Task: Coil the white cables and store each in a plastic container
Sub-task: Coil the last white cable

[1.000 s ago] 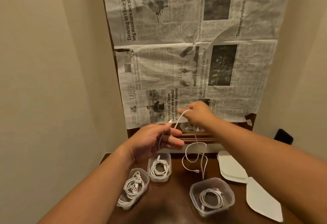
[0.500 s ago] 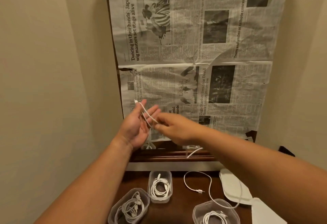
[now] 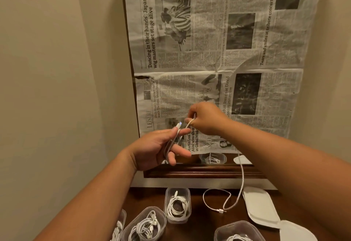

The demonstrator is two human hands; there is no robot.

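White cable [image 3: 241,180] mid-coil, held up in front of the newspaper sheets [image 3: 218,50]. Left hand [image 3: 157,149]: palm up, fingers partly spread, cable's first turns laid across them, one connector end [image 3: 179,125] sticking up past the fingertips. Right hand [image 3: 207,119]: closed in a pinch on the cable just above and right of the left hand. From the right hand the free length hangs down to the wooden tabletop [image 3: 205,227], loops once, and ends in a small plug [image 3: 220,211] lying right of the filled plastic container [image 3: 177,204].

Handling, judged: light, limp, thin; takes a loop readily but will spring open if let go. Best held at the gathered turns, feeding with the other hand; avoid tugging at the connector joints.

Hard to make out: number of turns on the left hand, hidden behind the fingers. Exact right-hand finger contact blurred. Lower containers [image 3: 144,225] cut off by the frame edge, so no empty one is confirmed. White lids [image 3: 260,208] lie right of the plug.
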